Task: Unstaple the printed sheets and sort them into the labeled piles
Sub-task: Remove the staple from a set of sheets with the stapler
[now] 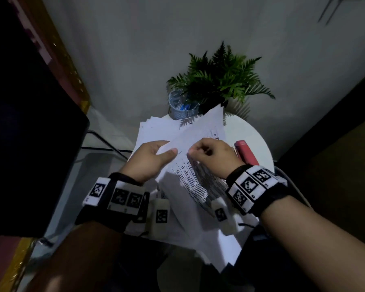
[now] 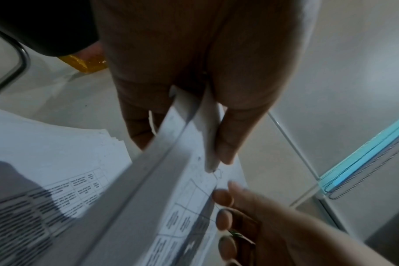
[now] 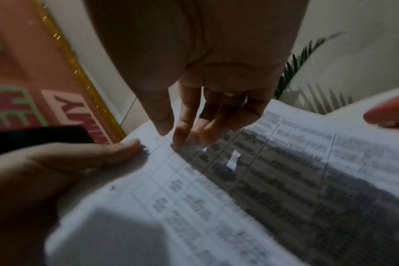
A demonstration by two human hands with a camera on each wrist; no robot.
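Observation:
I hold a stapled set of printed sheets (image 1: 198, 182) tilted above the round white table (image 1: 249, 131). My left hand (image 1: 152, 157) grips its top corner, thumb on top and fingers underneath (image 2: 134, 126). My right hand (image 1: 211, 154) is curled just right of it, thumb and forefinger tips (image 3: 178, 140) pinching the top sheet (image 3: 239, 207). A small dark mark, likely the staple (image 1: 180, 152), lies between the left thumb (image 3: 125, 146) and the right fingertips. In the left wrist view the sheets (image 2: 171, 207) fan apart at the gripped corner, and the right hand (image 2: 273, 230) touches their edge.
A spread pile of white paper (image 1: 154, 129) lies at the table's back left, and more sheets (image 1: 209, 239) lie under my wrists. A red stapler (image 1: 246, 153) sits at the right. A mesh pen cup (image 1: 180, 108) and a fern (image 1: 219, 76) stand behind. A big dark object (image 1: 30, 123) fills the left.

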